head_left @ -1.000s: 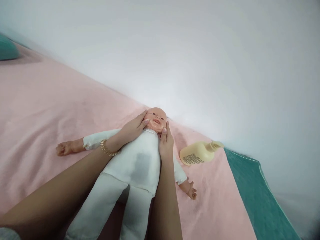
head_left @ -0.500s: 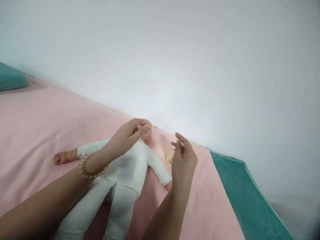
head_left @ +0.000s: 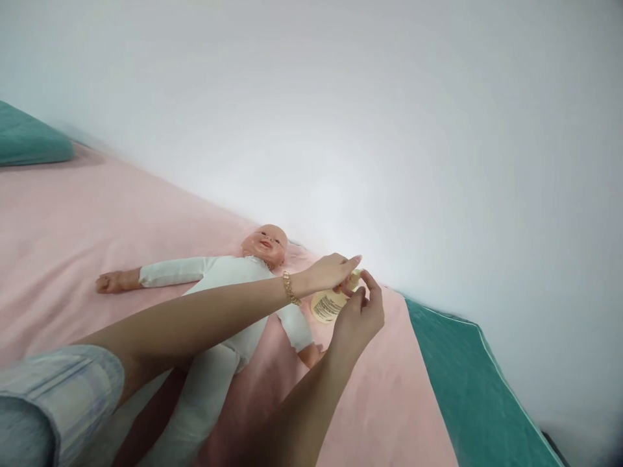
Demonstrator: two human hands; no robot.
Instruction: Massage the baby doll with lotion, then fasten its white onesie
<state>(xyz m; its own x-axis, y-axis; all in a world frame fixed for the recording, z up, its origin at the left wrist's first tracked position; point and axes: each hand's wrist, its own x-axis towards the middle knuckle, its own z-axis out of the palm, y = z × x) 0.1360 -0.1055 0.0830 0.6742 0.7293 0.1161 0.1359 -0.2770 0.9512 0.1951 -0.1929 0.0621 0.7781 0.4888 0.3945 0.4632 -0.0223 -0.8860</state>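
A pale yellow bottle (head_left: 326, 306) with printed text lies on the pink sheet, its cap end (head_left: 355, 279) pointing up and right. My left hand (head_left: 329, 271), with a gold beaded bracelet at the wrist, reaches across to the cap end; its fingers curl there, partly hidden, with the thumb stretched out above. Close beside the cap is my right hand (head_left: 361, 314), its bent index finger and thumb apart and nothing seen between them. Under my left forearm lies a baby doll (head_left: 265, 245) on its back, in a white cloth suit, with its arms spread.
The pink sheet (head_left: 160, 207) spreads under everything. At the far left is a green pillow-like bundle (head_left: 32, 136). Green cloth (head_left: 467, 363) shows along the right side. A white wall (head_left: 341, 130) rises directly behind.
My left hand has left the doll's face and moved right to the bottle, uncovering the doll's head. My right hand stays near the bottle, slightly lower.
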